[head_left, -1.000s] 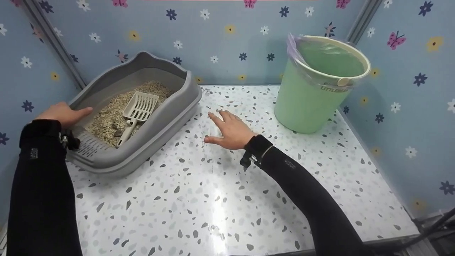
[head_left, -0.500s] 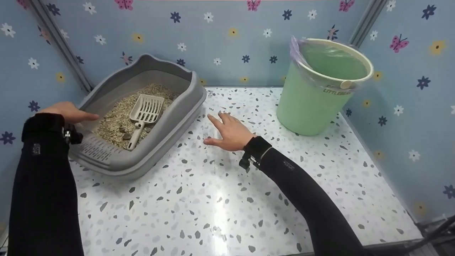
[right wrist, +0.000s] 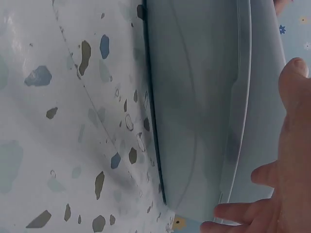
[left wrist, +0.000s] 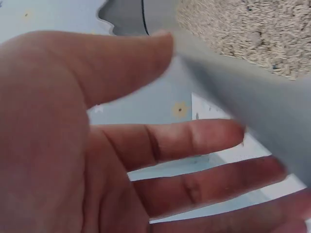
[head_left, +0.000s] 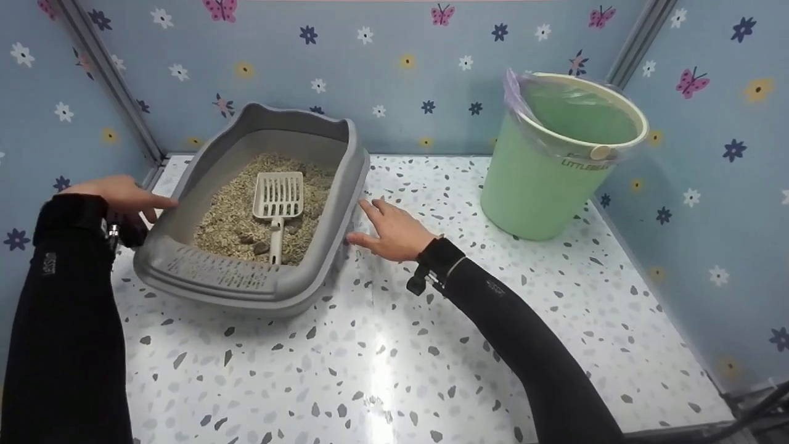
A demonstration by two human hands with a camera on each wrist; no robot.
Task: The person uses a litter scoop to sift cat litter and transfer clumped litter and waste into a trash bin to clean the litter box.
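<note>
The grey litter tray (head_left: pixel 222 271) rests on the speckled table (head_left: pixel 456 370) between my left hand (head_left: pixel 123 196) and right hand (head_left: pixel 397 234), fingers extended, gripping nothing; I judge they flank its walls to steady it, scoop (head_left: pixel 278 214) lying inside.

Blue panels (head_left: pixel 400 92) are walling off the far, left and right sides, sporting flowers (head_left: pixel 407 61) and pink butterflies (head_left: pixel 442 15). Grey posts (head_left: pixel 640 41) are standing in both far corners, and the speckled white surface (head_left: pixel 277 382) is catching bright glare (head_left: pixel 380 401) nearer in.
</note>
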